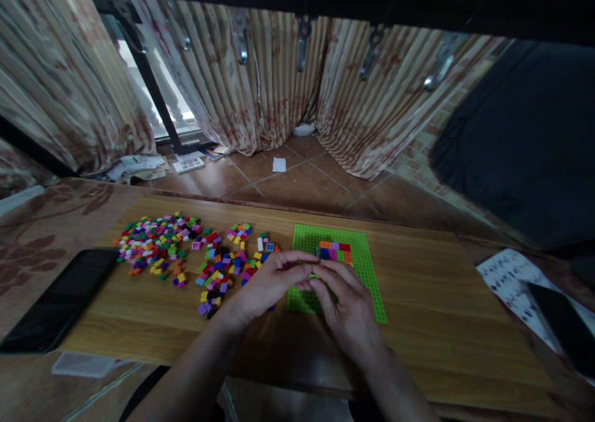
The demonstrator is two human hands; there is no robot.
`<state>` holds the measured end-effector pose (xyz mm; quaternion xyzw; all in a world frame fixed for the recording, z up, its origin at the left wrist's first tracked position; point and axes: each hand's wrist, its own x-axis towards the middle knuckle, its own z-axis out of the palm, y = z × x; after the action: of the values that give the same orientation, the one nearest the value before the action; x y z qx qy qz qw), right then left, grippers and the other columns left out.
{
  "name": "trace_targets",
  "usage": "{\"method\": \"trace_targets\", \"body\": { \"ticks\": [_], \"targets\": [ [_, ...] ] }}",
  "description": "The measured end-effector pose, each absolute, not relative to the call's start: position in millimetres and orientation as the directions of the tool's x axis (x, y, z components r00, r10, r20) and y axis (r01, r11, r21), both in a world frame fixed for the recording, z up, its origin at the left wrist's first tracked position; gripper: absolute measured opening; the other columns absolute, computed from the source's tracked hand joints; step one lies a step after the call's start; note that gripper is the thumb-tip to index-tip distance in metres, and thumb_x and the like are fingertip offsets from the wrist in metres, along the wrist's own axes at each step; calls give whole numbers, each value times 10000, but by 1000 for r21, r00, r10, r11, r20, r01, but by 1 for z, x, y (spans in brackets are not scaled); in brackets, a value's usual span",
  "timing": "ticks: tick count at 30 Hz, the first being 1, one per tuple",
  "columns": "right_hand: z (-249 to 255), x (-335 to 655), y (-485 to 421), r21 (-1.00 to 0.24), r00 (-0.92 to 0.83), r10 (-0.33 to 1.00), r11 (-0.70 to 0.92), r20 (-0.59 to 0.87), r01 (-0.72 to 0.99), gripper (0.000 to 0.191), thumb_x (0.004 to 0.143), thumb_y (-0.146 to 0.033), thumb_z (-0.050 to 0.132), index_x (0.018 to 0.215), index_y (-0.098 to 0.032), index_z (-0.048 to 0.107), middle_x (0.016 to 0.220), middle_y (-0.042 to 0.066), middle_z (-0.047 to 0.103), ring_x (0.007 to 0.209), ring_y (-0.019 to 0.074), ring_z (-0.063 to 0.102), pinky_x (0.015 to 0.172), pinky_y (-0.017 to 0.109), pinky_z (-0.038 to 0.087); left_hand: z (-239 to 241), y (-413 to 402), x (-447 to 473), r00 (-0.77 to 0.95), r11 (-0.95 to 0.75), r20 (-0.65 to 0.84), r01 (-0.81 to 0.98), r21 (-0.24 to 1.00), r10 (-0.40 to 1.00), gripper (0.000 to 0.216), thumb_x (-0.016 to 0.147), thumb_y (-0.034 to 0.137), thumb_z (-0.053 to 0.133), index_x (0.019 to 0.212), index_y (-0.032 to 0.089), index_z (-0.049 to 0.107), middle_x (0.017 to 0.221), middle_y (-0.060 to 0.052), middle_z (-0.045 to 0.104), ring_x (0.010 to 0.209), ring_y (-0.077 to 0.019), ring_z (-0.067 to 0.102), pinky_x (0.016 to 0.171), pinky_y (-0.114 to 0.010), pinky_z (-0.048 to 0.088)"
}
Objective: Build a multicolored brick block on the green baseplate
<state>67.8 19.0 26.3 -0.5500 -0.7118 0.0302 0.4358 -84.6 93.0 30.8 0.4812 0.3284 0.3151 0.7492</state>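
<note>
A green studded baseplate (375, 285) lies on the wooden board, with a block of multicoloured toy bricks (335, 253) pressed onto its middle, in orange, red, purple, blue and other colours. Over its left half, my left hand (274, 279) and my right hand (351, 301) meet with fingertips close together. Both hands are closed in a pinch. Something small and dark shows at the fingertips, too small to name. My fingers hide part of the brick block and of the plate.
Many loose bricks (155, 239) lie heaped on the left of the wooden board (432, 310), with a looser cluster (218, 273) nearer my left hand. A black phone (60, 298) rests at the left edge. On the right are a printed sheet (504, 279) and a dark device (564, 323).
</note>
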Motion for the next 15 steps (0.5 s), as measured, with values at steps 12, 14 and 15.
{"method": "trace_targets", "body": {
  "ticks": [12,14,15],
  "targets": [
    [30,76,15,-607,-45,851,410,524,681,118,958,-219,572,984,-240,685,903,32,729,851,176,680,760,311,554,20,90,-80,667,328,-144,-159,931,731,311,789,387,749,987,148,722,816,-31,722,713,-131,659,759,-286,536],
    [30,81,14,-608,-64,860,408,506,681,112,963,-225,567,965,-239,678,887,26,721,833,169,674,743,297,547,19,88,-78,680,327,-137,-160,931,721,327,798,395,740,1007,145,710,807,-33,719,726,-139,666,761,-289,535],
    [30,85,13,-604,-66,864,402,499,688,109,963,-228,567,956,-239,676,887,24,719,829,167,672,738,293,545,19,88,-78,682,321,-134,-155,934,719,334,806,394,732,1027,145,703,797,-33,718,733,-143,670,763,-292,534]
  ]
}}
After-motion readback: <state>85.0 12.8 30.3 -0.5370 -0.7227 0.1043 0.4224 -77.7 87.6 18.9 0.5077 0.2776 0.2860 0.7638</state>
